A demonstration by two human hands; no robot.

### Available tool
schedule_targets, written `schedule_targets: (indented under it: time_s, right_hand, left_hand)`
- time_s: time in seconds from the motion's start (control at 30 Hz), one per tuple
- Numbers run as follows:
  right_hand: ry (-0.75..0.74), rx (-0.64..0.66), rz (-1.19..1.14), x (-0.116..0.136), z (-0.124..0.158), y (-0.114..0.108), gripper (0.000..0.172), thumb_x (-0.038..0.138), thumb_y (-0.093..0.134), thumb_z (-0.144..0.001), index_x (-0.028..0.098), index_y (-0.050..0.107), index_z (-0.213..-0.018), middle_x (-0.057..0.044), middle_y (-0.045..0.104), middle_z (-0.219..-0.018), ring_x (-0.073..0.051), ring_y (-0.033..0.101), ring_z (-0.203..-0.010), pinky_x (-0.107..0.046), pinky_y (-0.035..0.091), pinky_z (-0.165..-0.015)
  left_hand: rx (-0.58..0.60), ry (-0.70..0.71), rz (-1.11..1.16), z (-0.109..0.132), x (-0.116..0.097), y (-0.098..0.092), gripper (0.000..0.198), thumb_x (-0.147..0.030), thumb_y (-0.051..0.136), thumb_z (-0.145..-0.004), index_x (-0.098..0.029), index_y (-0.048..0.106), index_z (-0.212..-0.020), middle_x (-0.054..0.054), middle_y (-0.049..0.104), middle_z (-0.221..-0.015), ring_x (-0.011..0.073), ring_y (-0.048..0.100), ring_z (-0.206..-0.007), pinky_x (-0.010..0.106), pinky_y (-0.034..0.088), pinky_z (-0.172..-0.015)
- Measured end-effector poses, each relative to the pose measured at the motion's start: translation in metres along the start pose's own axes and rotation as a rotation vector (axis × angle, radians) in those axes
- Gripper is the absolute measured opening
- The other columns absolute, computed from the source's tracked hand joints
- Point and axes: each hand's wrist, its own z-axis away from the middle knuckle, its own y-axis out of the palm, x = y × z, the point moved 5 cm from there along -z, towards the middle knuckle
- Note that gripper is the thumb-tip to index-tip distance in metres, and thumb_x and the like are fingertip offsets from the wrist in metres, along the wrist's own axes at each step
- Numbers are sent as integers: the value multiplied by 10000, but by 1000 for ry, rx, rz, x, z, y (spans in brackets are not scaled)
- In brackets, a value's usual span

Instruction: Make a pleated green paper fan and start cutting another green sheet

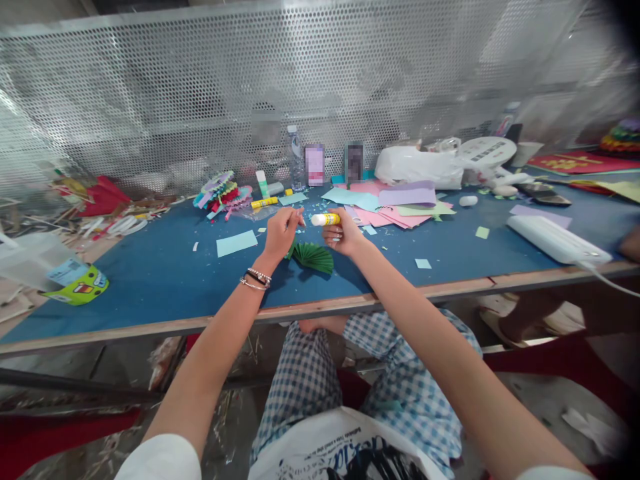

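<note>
My right hand is closed around a glue stick with a yellow body and a white end, held sideways above the blue table. Its white end points at my left hand, whose fingers are pinched together right beside it; what they pinch is too small to make out. Below and between the two hands lies a green pleated paper fan on the table top. Beaded bracelets ring my left wrist.
Pastel paper sheets lie behind my right hand, and a light-blue sheet to the left. At the back stand a folded paper decoration, a second glue stick, a bottle, a white bag. A white device lies right.
</note>
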Motion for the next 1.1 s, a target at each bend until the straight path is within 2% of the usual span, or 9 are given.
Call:
schedule_targets:
  time_s: [0.2,0.3,0.43,0.53,0.67,0.8,0.87,1.0,1.1]
  right_hand:
    - [-38,-51,-44,4,1,-3,282,341,435,-849,221,307,-629,121,168,-368,-54,155,-311,-182,131,-299]
    - [-89,-101,-97,8,1,-7,280,343,417,-860,220,310,-632,124,150,-365,-53,154,-305,-178,138,-300]
    - [-116,-100,-147,12,3,-8,283,361,402,-865,217,322,-634,124,143,-366,-53,155,-303,-175,152,-303]
    - [-114,-88,-157,14,5,-7,267,360,389,-873,213,348,-654,124,148,-372,-53,155,-304,-172,157,-307]
    - [-140,-96,-144,16,6,-4,265,351,358,-884,213,348,-658,120,145,-370,-55,149,-312,-171,145,-312]
    - [-152,-130,-110,15,4,-3,284,390,398,-879,218,345,-659,120,155,-372,-55,141,-320,-173,139,-319]
    - [-162,-134,-110,15,2,-2,291,403,420,-870,219,344,-658,120,163,-375,-53,144,-323,-174,140,-319]
    - [-205,-142,-119,18,3,-2,296,398,442,-861,220,334,-650,121,157,-372,-53,131,-319,-178,135,-308]
    - [-201,-151,-119,19,5,-4,294,382,425,-865,221,321,-642,120,156,-365,-56,136,-312,-179,145,-301]
  left_hand:
    - [-10,-18,43,-1,7,-1,331,-448,513,-870,-188,717,-859,54,717,-843,155,605,-785,274,446,-721]
    - [117,-122,172,-3,6,4,336,-479,587,-807,-184,733,-872,58,731,-816,162,616,-738,286,473,-696]
    - [434,-191,413,-4,-22,0,385,-457,522,-856,-143,736,-794,73,722,-739,152,619,-669,270,493,-643]
    - [430,-103,443,7,-54,-33,306,-379,533,-870,-169,729,-765,66,717,-763,152,627,-709,262,496,-661]
    - [475,14,274,71,-89,-86,175,-260,567,-858,-246,718,-945,35,722,-791,158,637,-746,255,505,-654]
    - [551,-255,-259,160,-86,-139,335,-289,502,-885,-329,591,-1206,3,707,-1021,171,647,-921,274,524,-781]
    - [594,-373,-432,192,-84,-165,260,-369,534,-849,-368,664,-1074,-44,700,-1050,200,648,-955,305,532,-813]
    - [215,-540,-691,197,-91,-209,331,-431,476,-825,-535,581,-1122,-191,630,-1144,278,621,-980,483,497,-868]
    - [-53,-524,-807,165,-92,-205,349,-484,454,-836,-611,497,-1158,-217,620,-1128,314,600,-993,552,462,-862]
